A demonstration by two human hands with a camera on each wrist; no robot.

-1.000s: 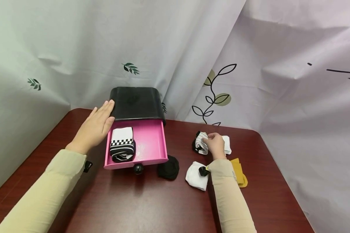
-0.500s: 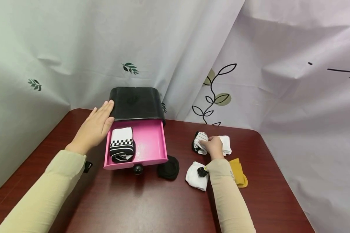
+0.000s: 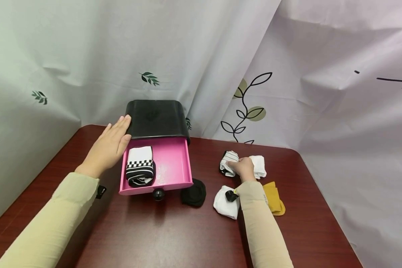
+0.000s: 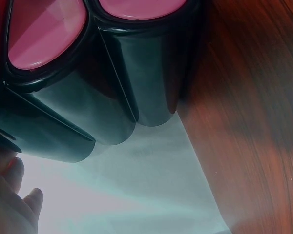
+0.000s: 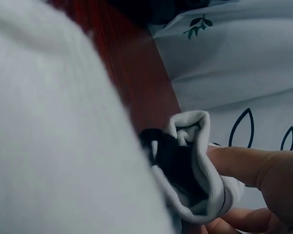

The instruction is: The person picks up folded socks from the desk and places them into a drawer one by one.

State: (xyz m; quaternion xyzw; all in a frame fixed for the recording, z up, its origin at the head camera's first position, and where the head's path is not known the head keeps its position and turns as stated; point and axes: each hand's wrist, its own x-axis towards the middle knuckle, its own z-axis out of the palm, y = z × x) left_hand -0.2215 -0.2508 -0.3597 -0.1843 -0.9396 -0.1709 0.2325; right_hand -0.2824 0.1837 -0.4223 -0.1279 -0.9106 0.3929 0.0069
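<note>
My left hand [image 3: 105,149] lies with straight fingers against the left side of a black drawer unit [image 3: 157,118]. Its pink drawer [image 3: 167,163] is pulled out and holds a folded sock [image 3: 140,165] with black-and-white stripes and checks. At the right, my right hand [image 3: 244,168] pinches a rolled white sock with thin dark stripes [image 3: 229,163]. In the right wrist view the thumb presses on that striped sock [image 5: 205,170], with other fingers underneath. Beside this hand lies a folded white sock [image 3: 258,166].
Nearer to me lie a white folded sock [image 3: 226,203], partly behind the wrist camera, a yellow sock [image 3: 274,199] and a black sock [image 3: 193,192] by the drawer's corner. A black knob [image 3: 159,194] sticks out from the drawer front. A pale curtain [image 3: 201,67] hangs behind the table.
My right hand has moved slightly left and come down onto the striped sock, which has shifted a little left. The left hand and the drawer have stayed put.
</note>
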